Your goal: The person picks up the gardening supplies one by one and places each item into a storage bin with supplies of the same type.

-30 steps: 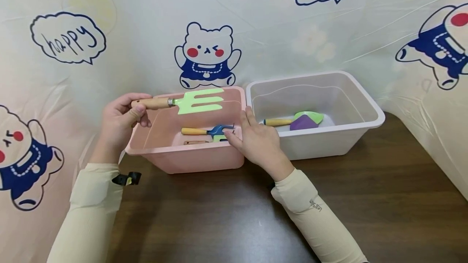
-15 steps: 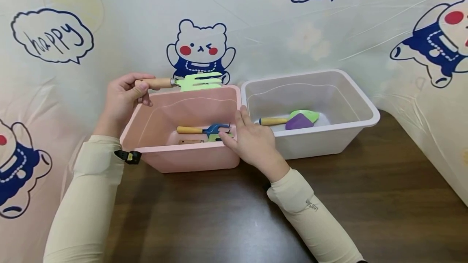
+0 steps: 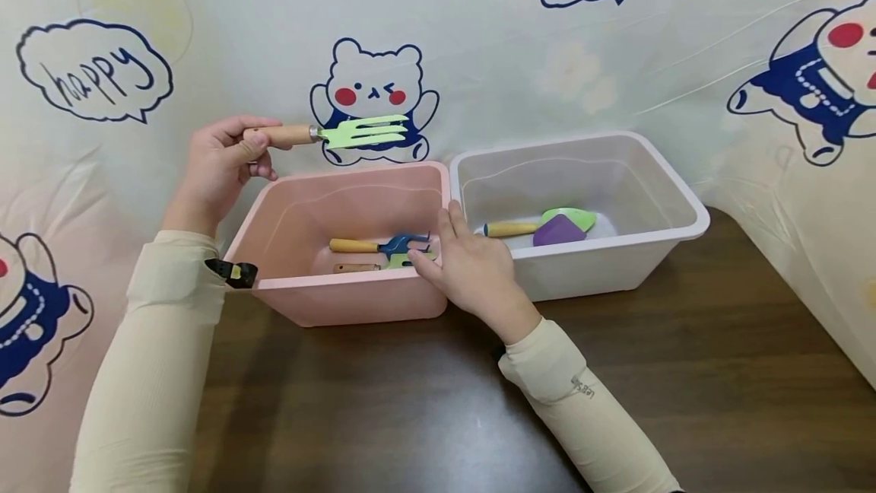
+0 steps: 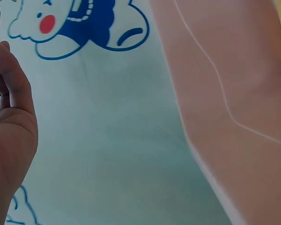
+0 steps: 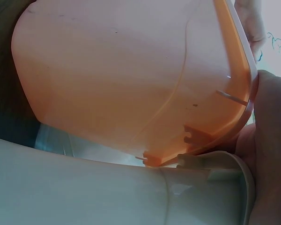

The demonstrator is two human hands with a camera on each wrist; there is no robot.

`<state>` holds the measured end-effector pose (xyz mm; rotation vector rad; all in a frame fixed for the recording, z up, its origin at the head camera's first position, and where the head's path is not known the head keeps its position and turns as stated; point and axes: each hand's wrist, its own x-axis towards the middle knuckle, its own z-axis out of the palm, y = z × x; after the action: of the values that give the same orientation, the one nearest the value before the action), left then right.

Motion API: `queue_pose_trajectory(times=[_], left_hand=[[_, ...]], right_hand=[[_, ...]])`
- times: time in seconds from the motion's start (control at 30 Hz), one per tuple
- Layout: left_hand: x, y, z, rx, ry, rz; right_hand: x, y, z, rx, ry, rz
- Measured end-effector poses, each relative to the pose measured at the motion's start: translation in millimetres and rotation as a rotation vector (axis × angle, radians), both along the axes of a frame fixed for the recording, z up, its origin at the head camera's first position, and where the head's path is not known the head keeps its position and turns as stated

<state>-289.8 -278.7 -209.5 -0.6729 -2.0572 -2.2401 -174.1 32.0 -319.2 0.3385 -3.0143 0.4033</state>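
Observation:
My left hand (image 3: 217,162) pinches the wooden handle of a lime-green garden hand fork (image 3: 359,132), raised above the back rim of the pink bin (image 3: 349,303), tines pointing right. My right hand (image 3: 479,268) rests with extended fingers on the corner where the pink and white bins meet. Inside the pink bin lie a blue hand cultivator (image 3: 354,246) with a yellowish handle and a green-headed tool (image 3: 357,268), partly hidden by the rim and my thumb. In the left wrist view, my curled left fingers (image 4: 11,84) show at the edge, with little of the fork.
The white bin (image 3: 602,268) stands right of the pink one. It holds a tool with a yellowish handle (image 3: 509,229), a purple blade (image 3: 560,230) and a green blade (image 3: 580,217). Both bins sit on a dark wooden table (image 3: 383,402) before a printed cloth (image 3: 493,44).
My left hand has lifted the garden hand fork from over the pink bin's opening to above its back rim, tilting the head. My right hand stays on the bins' corner.

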Motion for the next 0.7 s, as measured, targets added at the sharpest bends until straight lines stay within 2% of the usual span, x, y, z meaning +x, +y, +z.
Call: queue_pose_trajectory(times=[0.13,0.23,0.37,0.43,0.57,0.7], left_hand=[[-14.2,-1.2,-14.4,-0.067,-0.080,0.022],[-21.7,-5.6,-28.5,-0.081,-0.139,0.037],[-23.6,-18.9,-51.4,-0.101,-0.198,0.067],[-22.6,-24.4,-58.3,-0.150,-0.225,0.086],[-26.7,-21.9,-59.7,-0.219,-0.233,0.078],[-33.5,-19.3,-60.0,-0.202,-0.224,0.041]], right_hand=[[0.4,-2,-5.7,0.002,-0.014,0.009],[0.8,-5,-8.2,0.021,0.007,0.017],[1.3,-9,-9.0,0.038,0.036,0.036],[1.1,-11,-8.0,0.044,0.044,0.040],[-0.6,-7,-2.9,0.060,0.038,0.010],[-2.9,-3,-1.8,0.064,0.008,-0.021]])
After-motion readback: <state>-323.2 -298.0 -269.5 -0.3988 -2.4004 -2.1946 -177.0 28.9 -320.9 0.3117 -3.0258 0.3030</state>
